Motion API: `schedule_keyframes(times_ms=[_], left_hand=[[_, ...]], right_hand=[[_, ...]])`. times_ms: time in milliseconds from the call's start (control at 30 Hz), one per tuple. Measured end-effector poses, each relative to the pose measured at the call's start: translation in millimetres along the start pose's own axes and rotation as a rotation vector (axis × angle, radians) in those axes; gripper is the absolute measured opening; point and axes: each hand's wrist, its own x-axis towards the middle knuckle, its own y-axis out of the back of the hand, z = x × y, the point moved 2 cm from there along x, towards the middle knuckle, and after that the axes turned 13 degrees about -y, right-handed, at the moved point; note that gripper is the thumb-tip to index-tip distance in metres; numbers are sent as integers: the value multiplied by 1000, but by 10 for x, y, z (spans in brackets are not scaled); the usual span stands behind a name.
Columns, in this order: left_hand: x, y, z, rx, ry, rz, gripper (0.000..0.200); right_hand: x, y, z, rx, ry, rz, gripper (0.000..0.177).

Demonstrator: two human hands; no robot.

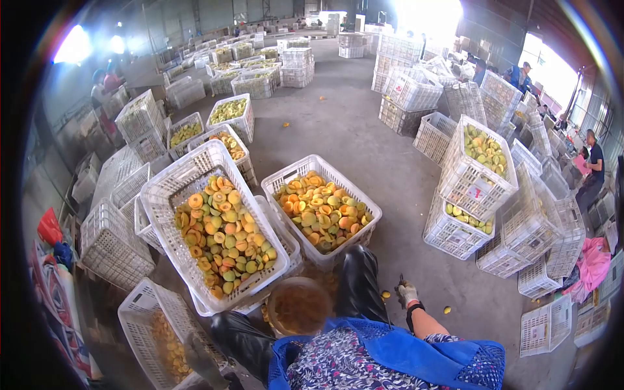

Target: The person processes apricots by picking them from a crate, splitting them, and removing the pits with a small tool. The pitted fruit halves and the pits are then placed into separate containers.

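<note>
At the lower right, my right hand point(408, 294), in a pale glove, is closed around a small dark tool point(401, 279), held out over the floor beside my knee. My left hand does not show. In front of me a large white crate point(252, 288) is tilted towards me, with halved apricots point(227, 234) heaped in its near part. To its right, another white crate point(354, 242) holds more orange and green halves point(322, 208). A round tub point(300, 281) with blurred brownish contents stands between my knees.
At lower left stands a crate point(140, 318) with orange pieces inside. Stacked crates of greenish fruit point(478, 188) rise on the right, and others point(140, 123) on the left. A few fruit pieces point(447, 310) lie on the concrete floor. A person point(591, 162) stands far right.
</note>
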Motion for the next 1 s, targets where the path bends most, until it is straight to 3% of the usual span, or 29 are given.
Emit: schedule_keyframes(times_ms=[100, 200, 400, 600, 700, 767, 900, 1000], left_hand=[[-209, -59, -72, 31, 20, -57, 43], [-494, -80, -160, 96, 44, -128, 44], [-1028, -152, -241, 231, 79, -290, 45], [-1251, -374, -308, 210, 66, -284, 42], [-1302, -397, -338, 209, 65, -279, 41], [-1325, -404, -348, 210, 63, -278, 40], [-1348, -409, -391, 210, 58, -268, 39], [-1312, -402, -412, 214, 48, -268, 38]], right_hand=[[126, -212, 224, 440, -230, -144, 21], [168, -210, 280, 234, -143, -97, 22], [221, -223, 401, 155, -225, -54, 19], [-459, 349, -583, 129, -341, -196, 14], [-560, 480, -713, -15, -372, -164, 26], [-560, 524, -743, -271, -166, -74, 32], [-663, 603, -947, -246, -260, -179, 31], [-739, 629, -1071, -276, -150, -111, 30]])
